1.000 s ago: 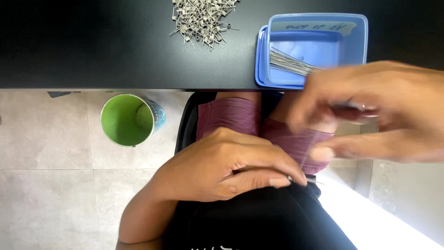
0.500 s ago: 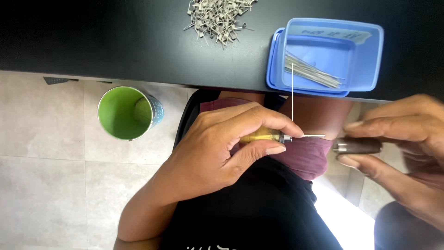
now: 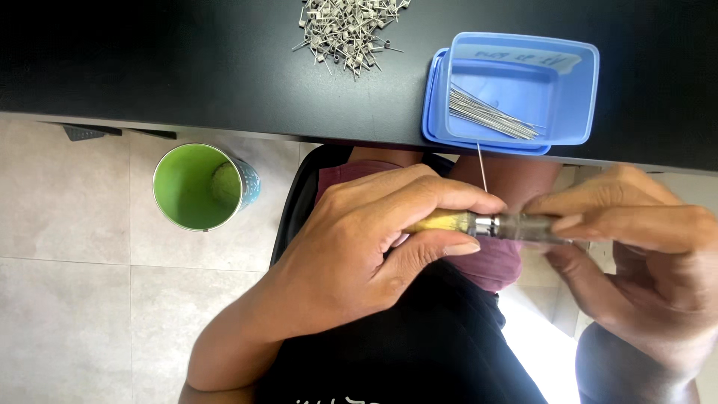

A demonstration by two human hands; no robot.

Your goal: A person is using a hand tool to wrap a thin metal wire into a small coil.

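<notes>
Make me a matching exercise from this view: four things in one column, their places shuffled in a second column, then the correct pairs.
Things:
1. green cup
2. blue container
3. pile of small metal pieces
4. yellow-handled tool

Places:
A. on the black table, holding thin wires
B. held between the left hand and right hand
C. on the tiled floor
D. loose on the table's far side

Pairs: 1-C, 2-A, 3-D, 4-B

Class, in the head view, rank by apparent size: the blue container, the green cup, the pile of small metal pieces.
1. Blue container.
2. Green cup and pile of small metal pieces: look alike; the pile is cut off by the frame's top edge and the cup stands lower, so unranked.
</notes>
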